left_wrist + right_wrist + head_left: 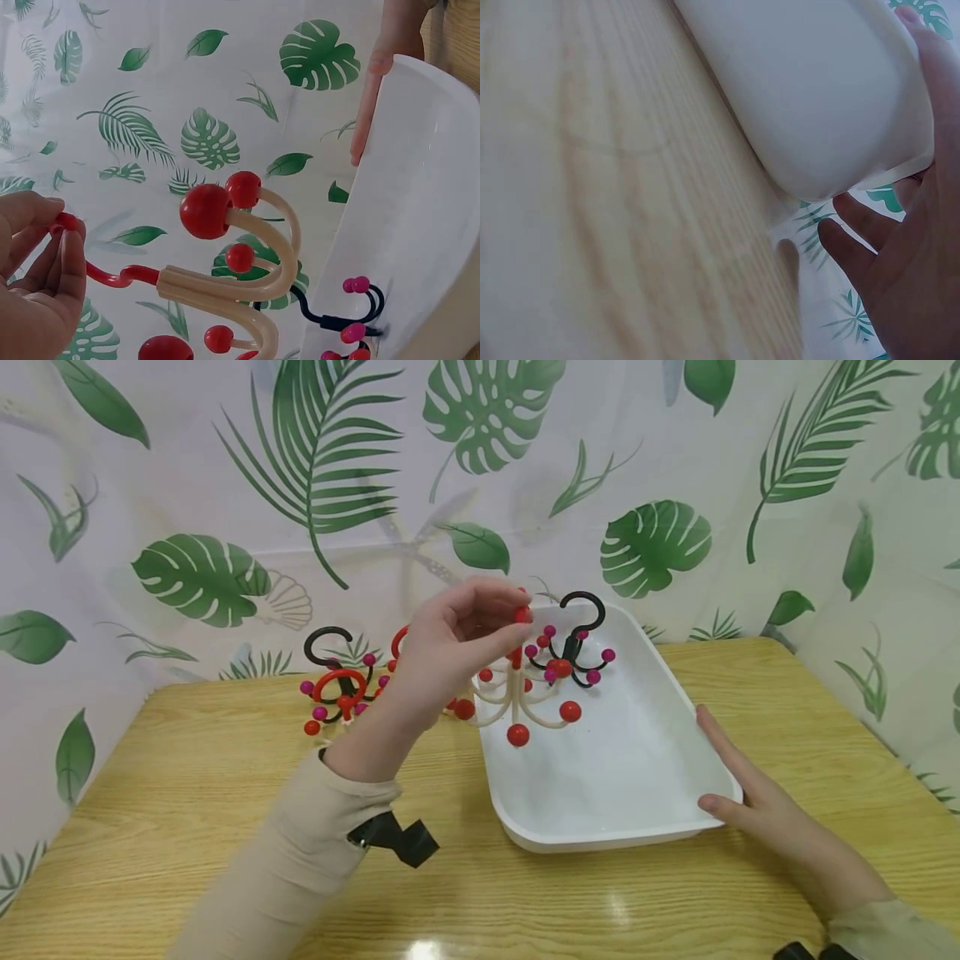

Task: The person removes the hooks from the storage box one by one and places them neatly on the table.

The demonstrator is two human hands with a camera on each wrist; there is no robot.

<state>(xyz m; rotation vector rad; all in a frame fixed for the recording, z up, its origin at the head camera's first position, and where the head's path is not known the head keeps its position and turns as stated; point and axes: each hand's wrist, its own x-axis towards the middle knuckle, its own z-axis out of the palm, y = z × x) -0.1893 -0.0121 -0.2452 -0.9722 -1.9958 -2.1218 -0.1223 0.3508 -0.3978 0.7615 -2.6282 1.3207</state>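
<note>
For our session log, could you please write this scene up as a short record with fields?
Left hand: pinches the red hook of a cream hanger with red balls
Right hand: holds the white tray at its near right corner
Inside tray: black hanger with magenta balls, at the far end
Left of tray: another black hanger and a red-hooked hanger, close together
Surface: wooden table
Backdrop: white with green leaf prints

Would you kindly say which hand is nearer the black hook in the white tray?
Left. The left hand is raised left of the black hook, pinching a red hook; the right hand is farther, at the near right corner of the white tray.
</note>
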